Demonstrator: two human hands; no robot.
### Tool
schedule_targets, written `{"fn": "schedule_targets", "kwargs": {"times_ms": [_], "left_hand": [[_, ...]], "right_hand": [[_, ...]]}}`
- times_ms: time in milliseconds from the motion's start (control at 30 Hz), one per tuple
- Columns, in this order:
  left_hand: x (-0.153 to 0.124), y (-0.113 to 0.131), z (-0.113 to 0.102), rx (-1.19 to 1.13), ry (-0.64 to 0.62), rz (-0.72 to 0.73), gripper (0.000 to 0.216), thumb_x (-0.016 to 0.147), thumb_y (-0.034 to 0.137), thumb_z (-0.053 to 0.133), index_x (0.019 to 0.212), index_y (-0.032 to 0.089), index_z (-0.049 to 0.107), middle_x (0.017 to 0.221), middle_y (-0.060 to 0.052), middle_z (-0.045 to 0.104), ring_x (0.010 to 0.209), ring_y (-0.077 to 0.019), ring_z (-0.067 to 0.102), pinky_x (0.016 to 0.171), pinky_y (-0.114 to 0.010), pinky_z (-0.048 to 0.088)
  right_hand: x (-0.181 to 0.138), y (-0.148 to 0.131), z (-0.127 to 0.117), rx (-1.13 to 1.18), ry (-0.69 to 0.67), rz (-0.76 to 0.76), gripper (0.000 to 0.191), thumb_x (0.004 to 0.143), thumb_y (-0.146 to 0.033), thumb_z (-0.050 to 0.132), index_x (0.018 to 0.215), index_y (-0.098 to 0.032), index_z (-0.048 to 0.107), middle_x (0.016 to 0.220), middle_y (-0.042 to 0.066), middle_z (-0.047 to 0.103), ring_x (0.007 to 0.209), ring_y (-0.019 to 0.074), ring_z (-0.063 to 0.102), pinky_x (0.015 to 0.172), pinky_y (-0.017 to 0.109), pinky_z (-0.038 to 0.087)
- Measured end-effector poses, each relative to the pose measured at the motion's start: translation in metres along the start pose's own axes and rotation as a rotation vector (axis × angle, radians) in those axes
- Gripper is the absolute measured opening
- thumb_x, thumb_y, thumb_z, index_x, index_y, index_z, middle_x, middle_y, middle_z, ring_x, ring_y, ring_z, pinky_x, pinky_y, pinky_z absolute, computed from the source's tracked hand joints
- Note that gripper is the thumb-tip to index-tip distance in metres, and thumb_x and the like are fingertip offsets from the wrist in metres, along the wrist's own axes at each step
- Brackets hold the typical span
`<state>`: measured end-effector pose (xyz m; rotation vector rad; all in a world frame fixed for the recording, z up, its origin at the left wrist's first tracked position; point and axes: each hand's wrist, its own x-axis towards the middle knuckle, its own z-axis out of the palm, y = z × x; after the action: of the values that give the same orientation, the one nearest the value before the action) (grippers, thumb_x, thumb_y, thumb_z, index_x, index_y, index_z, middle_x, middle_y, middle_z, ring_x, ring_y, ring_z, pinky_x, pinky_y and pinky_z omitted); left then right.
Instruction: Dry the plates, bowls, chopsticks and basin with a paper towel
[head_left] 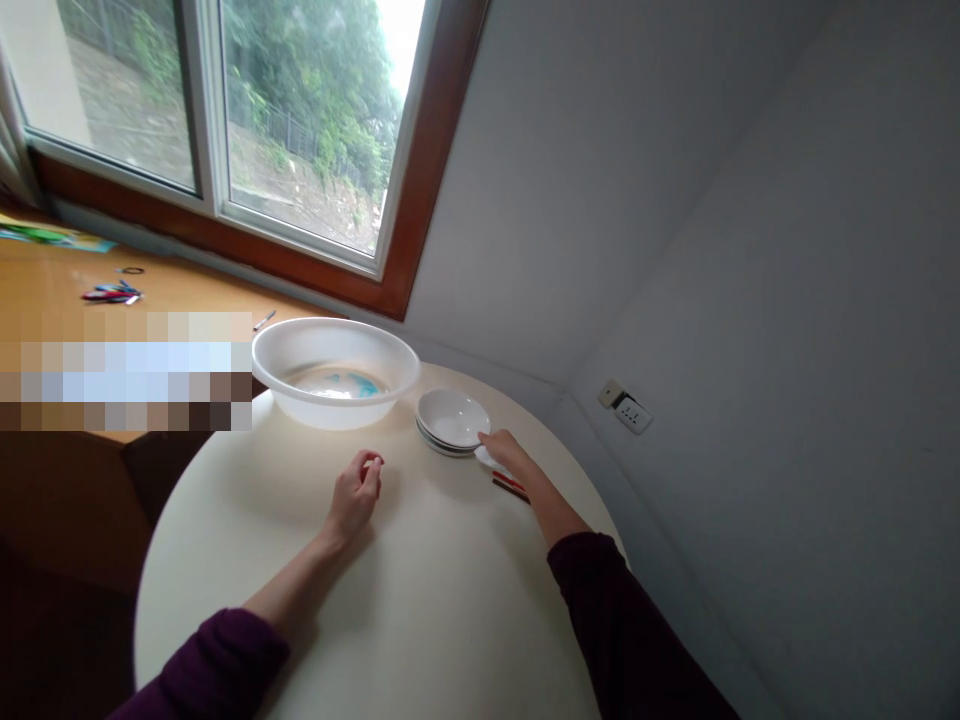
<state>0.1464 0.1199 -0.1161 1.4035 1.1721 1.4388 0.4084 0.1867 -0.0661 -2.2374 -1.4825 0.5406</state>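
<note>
Several white dishes are stacked on the round table, with a shallow bowl (pixel 454 415) on top. At the stack's right edge, my right hand (pixel 506 451) is closed, its fingertips pinching the top bowl's rim. Partly under that hand lies a white piece (pixel 487 459), perhaps a spoon. Just below it are thin red and brown sticks (pixel 510 487) like chopsticks, partly covered by my wrist. My left hand (pixel 357 495) is loosely curled over the table, left of the bowls, with nothing visible in it. Beyond it stands a wide translucent basin (pixel 337 412) with something blue inside.
The round cream table (pixel 427 620) carries all these dishes. A wooden desk (pixel 187 300) adjoins at the left, holding several pens (pixel 112 292). Behind are a window (pixel 307 120) and grey walls, with a power socket (pixel 632 412) low on the right. A blurred patch covers the left side.
</note>
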Motion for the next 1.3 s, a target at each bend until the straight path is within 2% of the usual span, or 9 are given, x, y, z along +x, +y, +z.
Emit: {"fn": "schedule_targets", "kwargs": {"times_ms": [133,200,333,467,600,800,967,1167,1300], "left_hand": [[0.002,-0.001,-0.001,0.021,0.0,0.0,0.023,0.077,0.042,0.04,0.074,0.02,0.048,0.04,0.008,0.039,0.038,-0.0111,0.039,0.041,-0.022,0.031],[0.002,-0.001,-0.001,0.033,-0.002,0.0,0.023,0.076,0.042,0.04,0.073,0.02,0.048,0.04,0.008,0.04,0.038,-0.0114,0.039,0.041,-0.022,0.031],[0.003,-0.001,-0.002,0.043,0.006,-0.002,0.023,0.074,0.042,0.04,0.073,0.02,0.049,0.039,0.007,0.04,0.038,-0.0117,0.039,0.041,-0.023,0.031],[0.005,-0.001,-0.002,0.051,0.017,-0.003,0.022,0.073,0.041,0.041,0.072,0.02,0.049,0.037,0.008,0.04,0.037,-0.012,0.039,0.041,-0.023,0.032],[0.006,-0.001,-0.003,0.061,0.018,-0.01,0.021,0.073,0.04,0.041,0.072,0.021,0.049,0.036,0.008,0.04,0.036,-0.0121,0.038,0.04,-0.023,0.031],[0.004,-0.003,-0.002,0.106,-0.011,-0.016,0.022,0.074,0.04,0.04,0.073,0.02,0.049,0.037,0.008,0.039,0.036,-0.0119,0.037,0.04,-0.023,0.029],[-0.005,-0.009,0.008,0.274,-0.159,0.041,0.023,0.076,0.041,0.043,0.072,0.02,0.05,0.044,0.006,0.042,0.043,-0.0126,0.042,0.045,-0.023,0.033],[-0.018,-0.016,0.024,0.517,-0.322,0.269,0.015,0.074,0.024,0.048,0.082,0.019,0.059,0.081,-0.005,0.056,0.072,-0.0176,0.056,0.068,-0.031,0.045],[-0.019,-0.022,0.028,0.681,-0.355,0.326,0.02,0.075,0.015,0.045,0.087,0.018,0.06,0.089,-0.008,0.057,0.083,-0.0211,0.056,0.079,-0.036,0.045]], "right_hand": [[-0.016,0.032,-0.025,-0.068,-0.035,-0.055,0.021,0.078,-0.029,0.057,0.083,-0.011,0.068,0.082,0.007,0.068,0.079,0.0191,0.062,0.068,0.026,0.044],[-0.028,0.055,-0.039,-0.106,-0.045,-0.07,0.024,0.072,-0.024,0.061,0.091,-0.012,0.068,0.092,0.008,0.068,0.085,0.0203,0.062,0.072,0.026,0.043],[-0.052,0.102,-0.052,-0.187,-0.044,-0.054,0.049,0.064,-0.022,0.069,0.112,-0.014,0.062,0.122,0.013,0.057,0.11,0.0239,0.052,0.088,0.027,0.038],[-0.07,0.139,-0.049,-0.246,-0.027,0.005,0.051,0.069,-0.025,0.067,0.117,-0.013,0.056,0.125,0.015,0.054,0.114,0.024,0.05,0.091,0.029,0.036],[-0.081,0.156,-0.04,-0.267,0.019,0.034,0.035,0.082,-0.028,0.054,0.114,-0.015,0.053,0.107,0.012,0.062,0.096,0.0199,0.058,0.077,0.026,0.039],[-0.094,0.142,-0.021,-0.29,0.049,-0.019,0.024,0.088,-0.031,0.044,0.109,-0.019,0.05,0.085,0.007,0.064,0.077,0.0179,0.059,0.062,0.024,0.032],[-0.104,0.106,0.004,-0.296,0.006,-0.145,0.021,0.087,-0.032,0.046,0.105,-0.022,0.052,0.082,0.005,0.065,0.077,0.0181,0.06,0.06,0.024,0.03],[-0.096,0.061,0.034,-0.269,-0.021,-0.297,0.023,0.085,-0.035,0.048,0.105,-0.025,0.054,0.086,0.005,0.067,0.08,0.0199,0.062,0.061,0.025,0.032],[-0.087,0.046,0.048,-0.231,0.02,-0.328,0.025,0.085,-0.038,0.048,0.106,-0.025,0.054,0.089,0.005,0.067,0.082,0.0208,0.062,0.063,0.026,0.035]]}}
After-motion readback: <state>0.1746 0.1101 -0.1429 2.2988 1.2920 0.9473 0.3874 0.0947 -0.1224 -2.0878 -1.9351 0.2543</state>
